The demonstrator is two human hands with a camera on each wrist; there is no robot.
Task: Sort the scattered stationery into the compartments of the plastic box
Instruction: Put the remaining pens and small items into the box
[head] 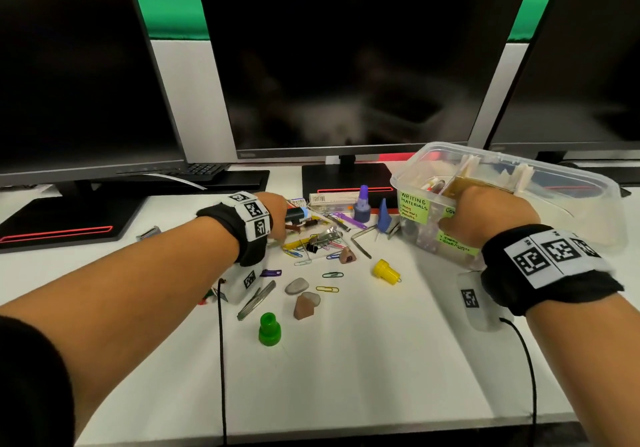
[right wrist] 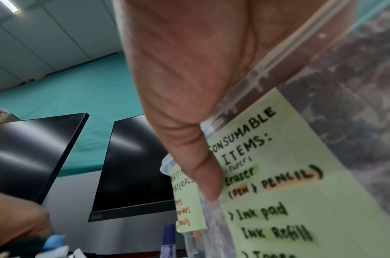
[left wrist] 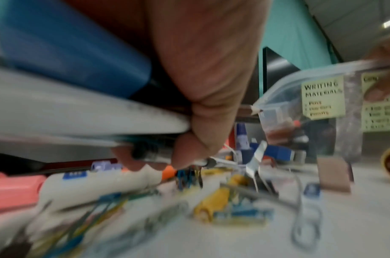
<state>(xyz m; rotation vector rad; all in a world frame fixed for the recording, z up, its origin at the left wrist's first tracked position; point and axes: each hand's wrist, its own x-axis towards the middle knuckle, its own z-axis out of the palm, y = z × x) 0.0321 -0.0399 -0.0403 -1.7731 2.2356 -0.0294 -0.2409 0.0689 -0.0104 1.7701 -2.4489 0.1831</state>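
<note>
— Where are the hands?

— The left hand (head: 275, 209) reaches forward over the far side of the stationery pile (head: 317, 238), forearm stretched low across the desk (head: 346, 360). Its fingers (left wrist: 189, 150) are curled round a bundle of pens and markers (left wrist: 79, 97), among them a blue-capped marker (head: 298, 214); the left wrist view is blurred, so I cannot count them.

— And the right?

— The right hand (head: 485, 214) grips the near wall of the plastic box (head: 519, 169), fingers hooked over the rim and the thumb (right wrist: 203, 165) pressed flat on the outside beside a green label (right wrist: 278, 174) reading "Consumable items". The box looks tilted, its left end higher than the desk.

— What lies near the edges?

— The box sits at the right, close to the middle monitor's stand (head: 346, 176). Just left of it stand a purple ink bottle (head: 363, 204) and a blue piece (head: 383, 216). Paper clips (head: 327, 289), a yellow cap (head: 386, 271), a green cap (head: 269, 329) and two erasers (head: 304, 304) lie scattered nearer the person.

— Any open room?

— The near stretch of desk, between the green cap and the front edge, is bare white.
</note>
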